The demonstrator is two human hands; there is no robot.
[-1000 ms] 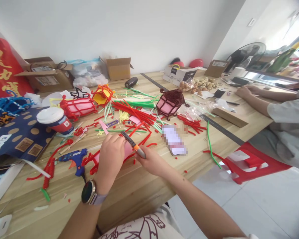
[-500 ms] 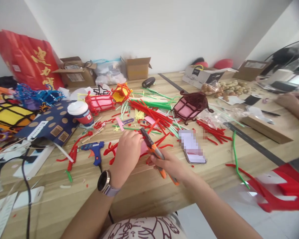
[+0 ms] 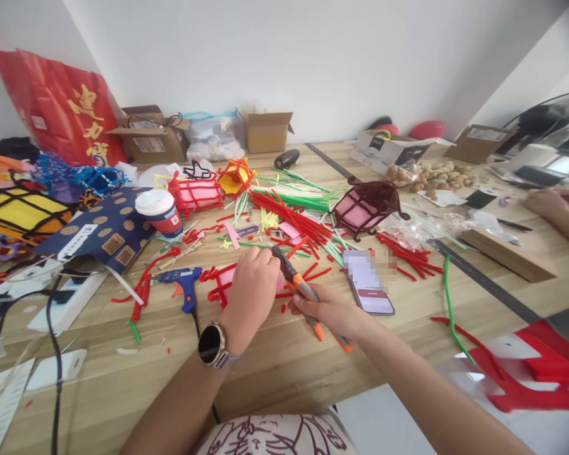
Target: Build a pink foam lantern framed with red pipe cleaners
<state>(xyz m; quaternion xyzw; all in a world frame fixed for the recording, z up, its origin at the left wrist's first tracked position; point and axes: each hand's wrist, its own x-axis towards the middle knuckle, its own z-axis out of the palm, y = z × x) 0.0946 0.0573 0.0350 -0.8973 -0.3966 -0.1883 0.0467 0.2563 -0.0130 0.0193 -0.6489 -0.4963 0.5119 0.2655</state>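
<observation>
Observed from beside the table: the right hand is gripping orange-and-grey pliers, its fingers wrapped about the handles. A second ago the handle ends were hidden by that hand; they now show below it, spread apart, suggesting the tool is eased rather than squeezed. The pink panel with red fuzzy edging lies on the table under the left hand, whose fingers are bent beside the pliers' head; whether they pinch anything cannot be told. A blue glue gun lies to the left, apart from both hands.
</observation>
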